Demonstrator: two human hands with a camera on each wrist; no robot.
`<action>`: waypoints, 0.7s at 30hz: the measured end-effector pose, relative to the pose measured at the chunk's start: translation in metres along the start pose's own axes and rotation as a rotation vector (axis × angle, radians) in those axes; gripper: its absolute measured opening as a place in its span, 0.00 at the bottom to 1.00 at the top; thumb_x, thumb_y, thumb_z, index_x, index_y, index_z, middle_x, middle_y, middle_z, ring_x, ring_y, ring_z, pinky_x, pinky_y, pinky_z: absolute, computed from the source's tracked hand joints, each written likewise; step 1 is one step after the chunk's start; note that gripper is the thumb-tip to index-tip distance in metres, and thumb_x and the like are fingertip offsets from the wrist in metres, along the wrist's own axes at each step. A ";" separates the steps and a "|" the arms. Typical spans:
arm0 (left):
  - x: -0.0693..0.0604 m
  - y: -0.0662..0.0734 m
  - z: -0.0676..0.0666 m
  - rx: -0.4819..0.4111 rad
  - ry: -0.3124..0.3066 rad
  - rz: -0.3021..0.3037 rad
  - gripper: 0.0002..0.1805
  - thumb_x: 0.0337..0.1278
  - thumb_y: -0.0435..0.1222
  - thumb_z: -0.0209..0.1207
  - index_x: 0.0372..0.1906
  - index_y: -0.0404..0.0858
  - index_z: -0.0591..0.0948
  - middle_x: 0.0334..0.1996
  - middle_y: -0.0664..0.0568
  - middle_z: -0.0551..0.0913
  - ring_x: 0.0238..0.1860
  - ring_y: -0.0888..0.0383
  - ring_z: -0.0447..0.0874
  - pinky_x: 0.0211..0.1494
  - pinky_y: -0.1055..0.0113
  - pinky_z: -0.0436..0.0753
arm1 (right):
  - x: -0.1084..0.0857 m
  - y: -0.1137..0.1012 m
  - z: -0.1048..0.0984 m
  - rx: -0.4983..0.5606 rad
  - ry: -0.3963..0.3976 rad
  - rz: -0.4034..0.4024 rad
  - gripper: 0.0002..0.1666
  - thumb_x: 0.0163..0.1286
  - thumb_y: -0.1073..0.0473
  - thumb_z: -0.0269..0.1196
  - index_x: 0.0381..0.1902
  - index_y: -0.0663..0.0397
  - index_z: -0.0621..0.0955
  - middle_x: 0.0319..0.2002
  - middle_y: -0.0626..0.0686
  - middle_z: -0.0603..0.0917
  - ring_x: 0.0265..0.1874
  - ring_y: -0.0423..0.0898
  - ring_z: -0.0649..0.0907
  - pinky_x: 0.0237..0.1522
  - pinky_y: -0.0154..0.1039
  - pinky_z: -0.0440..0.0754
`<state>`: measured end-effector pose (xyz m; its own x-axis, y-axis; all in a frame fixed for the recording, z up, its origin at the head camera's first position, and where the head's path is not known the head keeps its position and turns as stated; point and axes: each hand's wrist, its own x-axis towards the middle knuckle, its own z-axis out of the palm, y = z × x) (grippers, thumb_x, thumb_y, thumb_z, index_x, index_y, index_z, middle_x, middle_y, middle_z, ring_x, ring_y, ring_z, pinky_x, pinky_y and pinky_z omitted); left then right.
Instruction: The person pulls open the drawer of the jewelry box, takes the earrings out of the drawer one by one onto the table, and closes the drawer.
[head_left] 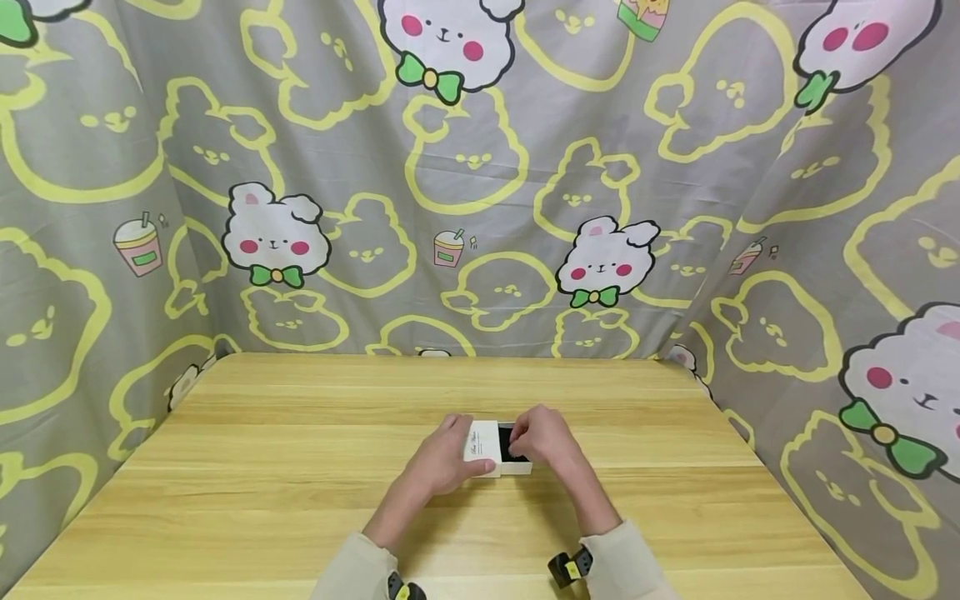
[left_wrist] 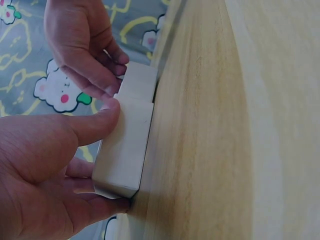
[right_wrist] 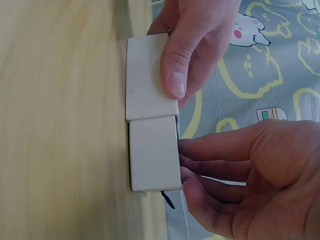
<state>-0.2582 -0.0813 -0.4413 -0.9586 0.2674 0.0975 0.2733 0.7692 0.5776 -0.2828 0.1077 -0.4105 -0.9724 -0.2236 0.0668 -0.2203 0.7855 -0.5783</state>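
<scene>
A small white drawer-style box lies on the table, its sleeve (head_left: 480, 446) printed with dark lettering. Out of the sleeve's right end juts the white drawer (head_left: 516, 468), with a black lining (head_left: 507, 446) inside. My left hand (head_left: 447, 457) grips the sleeve, its thumb (right_wrist: 175, 75) along the near top edge and other fingers round the far side and end. My right hand (head_left: 542, 435) bends over the drawer, fingertips at the black lining. Whether those fingers pinch anything is hidden. A short black ribbon tab (right_wrist: 168, 200) hangs from the drawer's end.
The light wood table (head_left: 300, 433) extends around the box on every side. Grey curtains (head_left: 360, 167) with yellow outlines and white rabbit heads stand behind it and at both sides. Each sleeved wrist wears a black strap device (head_left: 570, 568).
</scene>
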 end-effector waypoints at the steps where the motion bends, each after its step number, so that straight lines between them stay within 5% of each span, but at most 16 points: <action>1: 0.000 0.000 0.000 0.001 -0.001 -0.001 0.46 0.58 0.50 0.71 0.72 0.28 0.66 0.64 0.39 0.73 0.42 0.54 0.75 0.47 0.58 0.78 | 0.000 0.000 0.000 0.000 -0.004 0.004 0.04 0.47 0.69 0.70 0.21 0.56 0.87 0.18 0.45 0.82 0.22 0.42 0.76 0.27 0.35 0.75; 21: 0.001 -0.002 0.001 0.012 0.000 0.007 0.46 0.58 0.50 0.71 0.72 0.27 0.65 0.64 0.40 0.73 0.42 0.55 0.75 0.45 0.59 0.77 | -0.001 -0.003 0.005 -0.005 -0.013 0.019 0.10 0.46 0.73 0.71 0.17 0.54 0.82 0.18 0.47 0.80 0.21 0.43 0.76 0.25 0.35 0.73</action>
<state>-0.2596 -0.0820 -0.4433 -0.9565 0.2734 0.1014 0.2814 0.7740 0.5672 -0.2806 0.1027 -0.4127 -0.9754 -0.2160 0.0446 -0.2018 0.7924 -0.5756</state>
